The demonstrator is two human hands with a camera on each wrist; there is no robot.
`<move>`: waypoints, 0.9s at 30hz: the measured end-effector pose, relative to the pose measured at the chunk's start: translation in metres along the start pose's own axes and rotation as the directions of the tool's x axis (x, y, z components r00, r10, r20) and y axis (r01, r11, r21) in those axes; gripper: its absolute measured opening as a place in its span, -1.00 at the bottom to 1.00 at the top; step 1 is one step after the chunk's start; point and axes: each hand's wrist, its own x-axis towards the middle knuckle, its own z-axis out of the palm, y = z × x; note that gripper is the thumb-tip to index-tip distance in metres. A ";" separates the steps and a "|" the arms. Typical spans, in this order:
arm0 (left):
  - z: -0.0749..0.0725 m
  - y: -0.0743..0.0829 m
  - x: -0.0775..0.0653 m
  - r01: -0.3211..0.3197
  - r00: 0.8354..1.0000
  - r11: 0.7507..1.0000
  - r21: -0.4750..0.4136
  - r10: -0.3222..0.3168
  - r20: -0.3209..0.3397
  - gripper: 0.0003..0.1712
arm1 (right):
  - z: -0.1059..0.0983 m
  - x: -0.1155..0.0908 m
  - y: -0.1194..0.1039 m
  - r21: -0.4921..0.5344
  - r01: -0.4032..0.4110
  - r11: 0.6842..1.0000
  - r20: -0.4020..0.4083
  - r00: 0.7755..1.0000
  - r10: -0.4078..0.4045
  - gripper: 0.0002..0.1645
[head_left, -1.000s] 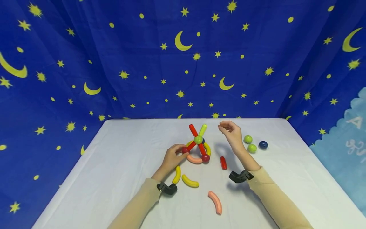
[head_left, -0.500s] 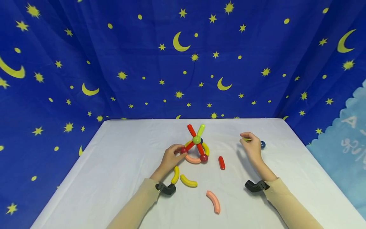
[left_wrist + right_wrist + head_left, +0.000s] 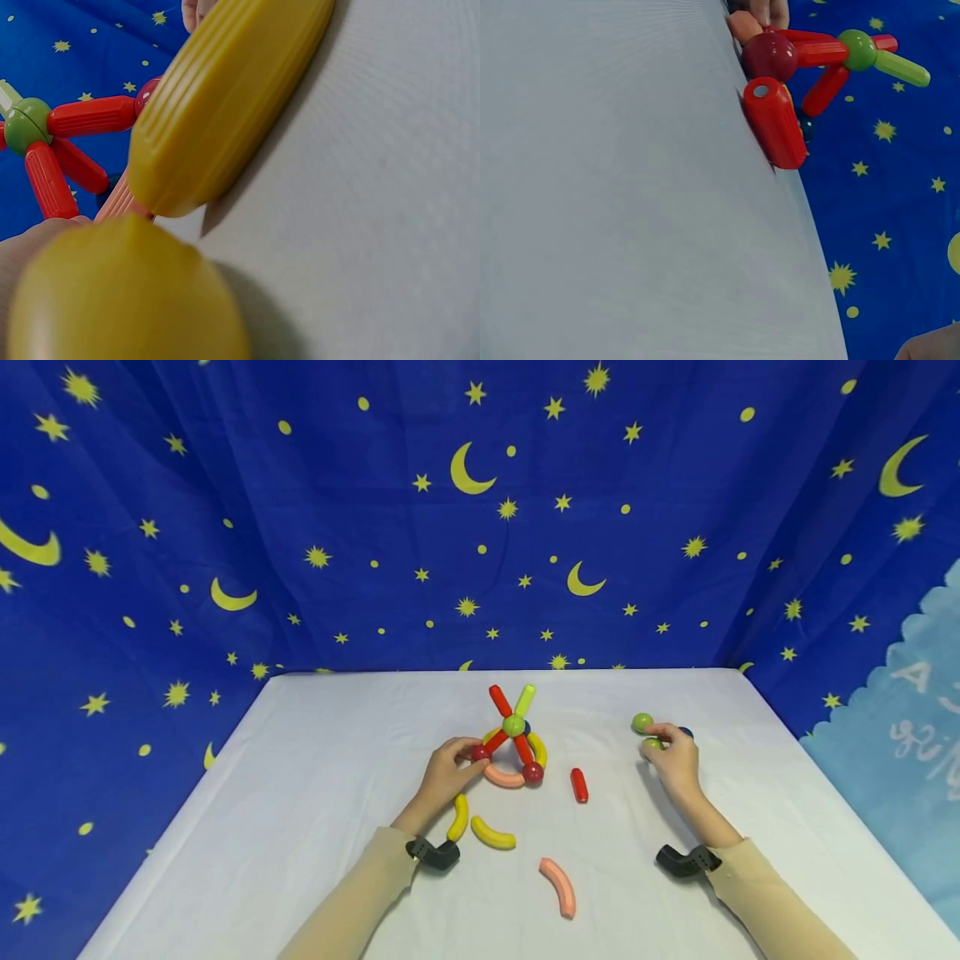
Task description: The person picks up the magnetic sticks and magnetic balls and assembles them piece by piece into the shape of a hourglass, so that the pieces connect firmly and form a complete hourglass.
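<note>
My left hand (image 3: 447, 770) pinches a dark red ball (image 3: 482, 754) at the near left corner of a magnetic ball-and-stick model. Several red sticks (image 3: 522, 748) and a lime stick (image 3: 526, 698) fan out from the model's green centre ball (image 3: 513, 725). Curved pieces form its base, a pink one (image 3: 504, 777) in front and a yellow one (image 3: 539, 749) at the right. Off to the right, the thumb and fingers of my right hand (image 3: 677, 766) are around a loose green ball (image 3: 654, 744), partly covering it. Another green ball (image 3: 642, 722) lies just beyond the fingertips.
A blue ball (image 3: 686, 732) is mostly hidden behind my right hand. One red stick (image 3: 579, 785) lies right of the model. Nearer me are two yellow curved sticks, one by my left wrist (image 3: 458, 817) and another (image 3: 493, 833) beside it, plus a pink curved stick (image 3: 557, 887).
My right hand has moved from beside the model rightward to the loose balls, then lowered onto the nearer green one. My left hand has kept its grip on the red ball.
</note>
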 end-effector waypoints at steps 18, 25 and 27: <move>-0.001 -0.001 -0.001 -0.009 1.000 1.000 -0.015 0.009 -0.005 -0.62 | 0.013 0.000 -0.028 0.102 0.002 0.995 0.100 0.995 -0.012 -0.62; -0.001 -0.001 0.000 -0.022 1.000 1.000 -0.005 0.022 0.003 -0.61 | 0.033 0.012 -0.087 0.261 0.069 0.963 0.137 0.985 -0.108 -0.60; -0.001 -0.001 0.000 -0.022 1.000 1.000 -0.001 0.022 0.004 -0.61 | 0.038 0.016 -0.105 0.323 0.099 0.941 0.147 0.977 -0.153 -0.59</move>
